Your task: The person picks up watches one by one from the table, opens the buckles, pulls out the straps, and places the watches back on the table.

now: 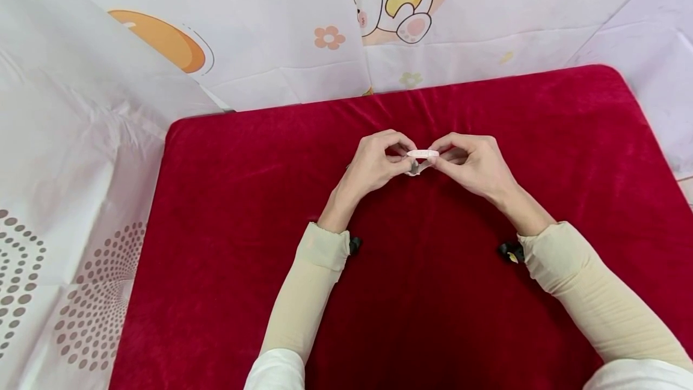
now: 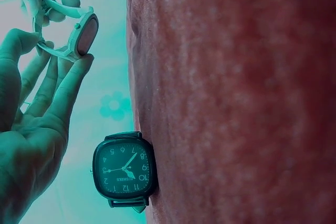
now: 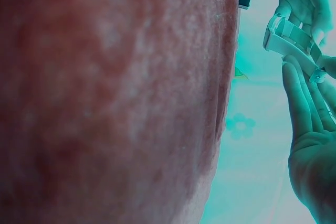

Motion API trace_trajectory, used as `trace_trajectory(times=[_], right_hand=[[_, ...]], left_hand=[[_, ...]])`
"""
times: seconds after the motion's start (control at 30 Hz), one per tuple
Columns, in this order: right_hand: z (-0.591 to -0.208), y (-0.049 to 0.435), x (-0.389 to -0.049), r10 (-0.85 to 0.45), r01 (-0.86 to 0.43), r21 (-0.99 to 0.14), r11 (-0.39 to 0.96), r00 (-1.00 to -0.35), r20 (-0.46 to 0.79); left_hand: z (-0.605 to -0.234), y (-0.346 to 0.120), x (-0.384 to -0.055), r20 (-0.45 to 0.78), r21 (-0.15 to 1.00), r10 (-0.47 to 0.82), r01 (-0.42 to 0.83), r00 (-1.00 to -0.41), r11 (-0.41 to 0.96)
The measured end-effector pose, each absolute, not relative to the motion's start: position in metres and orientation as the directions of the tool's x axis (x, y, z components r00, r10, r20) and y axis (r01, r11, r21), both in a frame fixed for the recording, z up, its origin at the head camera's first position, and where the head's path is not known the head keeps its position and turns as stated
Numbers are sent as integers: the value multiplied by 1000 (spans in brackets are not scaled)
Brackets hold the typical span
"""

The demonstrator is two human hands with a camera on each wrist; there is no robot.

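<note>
The left hand (image 1: pixel 373 161) and right hand (image 1: pixel 476 164), just right of the head view's middle, each have thumb and fingers bent together, pinching opposite sides of a pale watch (image 1: pixel 422 153). Its strap seems to curve into a loop, though fingers hide part of it. In the lower middle of the left wrist view, a square black watch (image 2: pixel 125 169) with a numbered dial sits against a red cloth (image 1: pixel 227 245). Beyond the cloth, across the top of the head view, hangs a white backdrop (image 1: pixel 271 17) printed with flowers and a cartoon animal.
</note>
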State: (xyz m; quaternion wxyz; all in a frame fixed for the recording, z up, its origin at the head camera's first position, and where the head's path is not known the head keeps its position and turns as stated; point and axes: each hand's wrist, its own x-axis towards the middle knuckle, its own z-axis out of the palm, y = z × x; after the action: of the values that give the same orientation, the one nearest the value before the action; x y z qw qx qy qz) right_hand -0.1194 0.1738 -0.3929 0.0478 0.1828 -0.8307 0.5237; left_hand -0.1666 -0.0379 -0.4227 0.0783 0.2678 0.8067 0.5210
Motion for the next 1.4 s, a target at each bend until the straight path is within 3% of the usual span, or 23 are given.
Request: trace_trajectory(times=[0.67,1.13,1.4], right_hand=[[-390,176,-117,-249,-357,-848,391,-928,275],[-423,188,-129,-249,-362,-847,389,-927,282],[-403,179,-121,-251,-375,-849,371,-921,297]], left_hand=[[-420,-37,-165,131,896,531,329,-837,297],[-421,-36,-163,139,892,534,340,-834,299],[-423,-38,-164,150,906,534,332,-832,264]])
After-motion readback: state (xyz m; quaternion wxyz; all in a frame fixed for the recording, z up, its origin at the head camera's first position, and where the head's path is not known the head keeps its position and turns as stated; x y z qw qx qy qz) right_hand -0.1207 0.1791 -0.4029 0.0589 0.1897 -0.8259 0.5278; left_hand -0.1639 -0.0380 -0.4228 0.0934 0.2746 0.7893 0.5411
